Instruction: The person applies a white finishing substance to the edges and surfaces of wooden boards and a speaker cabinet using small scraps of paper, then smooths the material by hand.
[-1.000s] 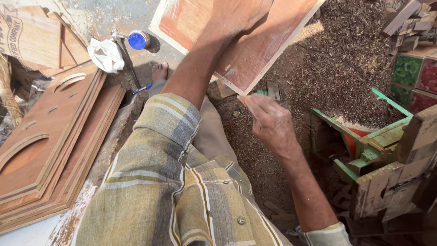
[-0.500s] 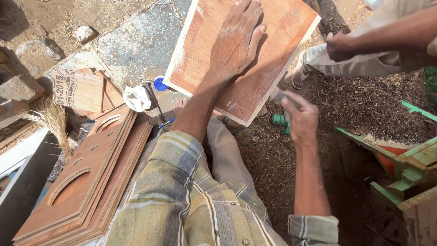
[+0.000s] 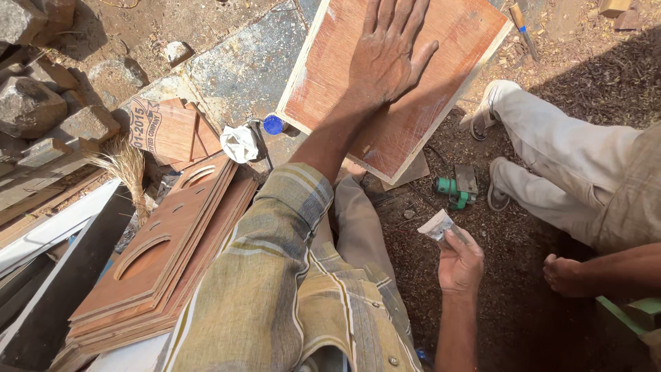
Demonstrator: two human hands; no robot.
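since the earlier frame, the right hand (image 3: 460, 260) has pulled back from the green tool (image 3: 455, 189) toward the lower middle of the frame and now holds a small grey scrap of sandpaper (image 3: 438, 224), its fingers clamped on the scrap's lower edge. the view has also shifted, so the plywood board (image 3: 441, 89) sits higher, in the upper centre of the frame, lying tilted on the ground with a pale edge around its reddish face. the left hand (image 3: 390, 55) lies flat on the board, fingers spread apart and pressing the surface, gripping nothing. the green tool lies on the sawdust just below the board's lower corner, between the board and the right hand. at the right edge another person crouches in pale trousers (image 3: 558, 158), their hand (image 3: 566, 275) resting low near the right hand but apart from it. at lower left a stack of cut plywood panels (image 3: 165, 255) with arched openings lies beside the checked sleeve (image 3: 268, 275), and a blue cap (image 3: 273, 125) and white rag (image 3: 238, 143) sit left of the board.
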